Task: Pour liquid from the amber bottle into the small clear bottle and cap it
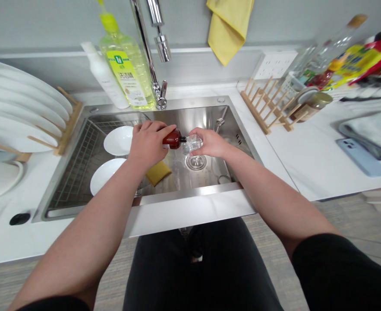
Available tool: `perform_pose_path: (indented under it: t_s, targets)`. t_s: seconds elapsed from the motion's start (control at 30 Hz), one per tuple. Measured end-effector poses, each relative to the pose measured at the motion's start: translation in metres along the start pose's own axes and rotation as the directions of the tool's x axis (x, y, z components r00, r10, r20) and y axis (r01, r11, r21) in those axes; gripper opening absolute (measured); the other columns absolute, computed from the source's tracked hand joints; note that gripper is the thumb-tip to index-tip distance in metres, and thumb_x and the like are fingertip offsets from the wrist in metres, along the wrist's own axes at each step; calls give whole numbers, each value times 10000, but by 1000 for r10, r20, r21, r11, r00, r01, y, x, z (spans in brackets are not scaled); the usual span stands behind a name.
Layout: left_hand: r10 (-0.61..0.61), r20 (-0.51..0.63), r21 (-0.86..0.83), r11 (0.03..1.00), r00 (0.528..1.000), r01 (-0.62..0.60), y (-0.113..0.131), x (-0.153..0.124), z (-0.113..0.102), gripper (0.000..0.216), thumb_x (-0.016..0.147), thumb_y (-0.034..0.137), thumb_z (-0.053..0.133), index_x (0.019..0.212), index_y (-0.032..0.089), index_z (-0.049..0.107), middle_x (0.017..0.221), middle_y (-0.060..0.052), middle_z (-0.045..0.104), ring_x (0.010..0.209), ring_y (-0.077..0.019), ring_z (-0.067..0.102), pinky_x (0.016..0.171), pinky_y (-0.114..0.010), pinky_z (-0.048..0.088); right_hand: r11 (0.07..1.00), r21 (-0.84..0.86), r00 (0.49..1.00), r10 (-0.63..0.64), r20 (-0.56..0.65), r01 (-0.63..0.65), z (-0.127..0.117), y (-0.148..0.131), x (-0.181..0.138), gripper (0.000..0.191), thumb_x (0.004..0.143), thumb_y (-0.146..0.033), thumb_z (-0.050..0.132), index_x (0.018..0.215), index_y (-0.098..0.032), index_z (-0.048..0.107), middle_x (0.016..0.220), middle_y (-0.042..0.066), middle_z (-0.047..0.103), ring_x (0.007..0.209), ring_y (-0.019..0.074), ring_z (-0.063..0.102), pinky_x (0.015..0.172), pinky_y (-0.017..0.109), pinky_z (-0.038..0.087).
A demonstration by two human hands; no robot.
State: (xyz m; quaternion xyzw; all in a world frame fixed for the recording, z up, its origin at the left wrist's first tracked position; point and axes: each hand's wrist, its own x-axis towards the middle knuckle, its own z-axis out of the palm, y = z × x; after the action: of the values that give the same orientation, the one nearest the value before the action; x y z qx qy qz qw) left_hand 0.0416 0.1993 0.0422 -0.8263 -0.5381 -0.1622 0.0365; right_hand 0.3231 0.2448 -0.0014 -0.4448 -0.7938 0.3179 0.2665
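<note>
Over the sink (238, 172), my left hand (149, 142) is wrapped round a reddish-brown bottle (171, 139) tilted on its side, its dark neck pointing right. My right hand (208, 142) holds a small clear glass (192, 144) with its mouth turned toward the bottle's neck. Neck and glass meet or nearly meet; whether they touch I cannot tell. Below them lies the round drain (196, 162). A yellow sponge or cloth (158, 173) rests on the sink floor beneath my left hand.
Two white bowls (117, 141) sit in the wire basket (65, 181) at left. Dish soap (128, 73), a white bottle (104, 77) and the faucet (159, 93) stand behind. Plates (18, 108) fill a left rack; a wooden rack (264, 108) and a phone (360, 155) lie right.
</note>
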Motion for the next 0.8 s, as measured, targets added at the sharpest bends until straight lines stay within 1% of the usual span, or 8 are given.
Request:
perform_pose_path:
  t_s: [0.27, 0.47, 0.6, 0.8]
  targets:
    - [-11, 14, -20, 1000, 1000, 11, 0, 0, 0, 852, 848, 225, 758, 1671, 410, 637, 1529, -129, 708, 1413, -481, 551, 1163, -688, 355, 1000, -9, 1000, 8, 5, -8, 0, -1, -1, 705, 620, -441, 1024, 1245, -249, 761, 1229, 53, 836, 1118, 355, 766, 1006, 441, 561]
    - [-8, 20, -10, 1000, 1000, 8, 1, 0, -1, 803, 879, 223, 729, 1660, 392, 650, 1536, -123, 703, 1416, -467, 553, 1156, -664, 366, 1000, -23, 1000, -9, 9, 10, 0, -1, -1, 698, 631, -444, 1026, 1243, -237, 763, 1217, 58, 836, 1109, 356, 767, 981, 431, 556]
    - [-7, 19, -7, 1000, 1000, 7, 1, 0, -1, 809, 871, 223, 732, 1658, 389, 653, 1529, -125, 706, 1408, -464, 555, 1151, -665, 367, 1000, -29, 1000, -3, 16, 3, 0, -1, -1, 708, 636, -440, 1030, 1255, -223, 761, 1209, 67, 838, 1095, 350, 770, 963, 420, 555]
    - [-4, 8, -1, 1000, 1000, 4, 0, 0, 0, 795, 871, 216, 721, 1645, 390, 664, 1526, -117, 715, 1401, -454, 562, 1143, -659, 382, 999, -36, 1000, 10, 19, -9, -1, -2, -1, 730, 632, -422, 1039, 1287, -237, 775, 1236, 67, 843, 1125, 362, 774, 1016, 449, 565]
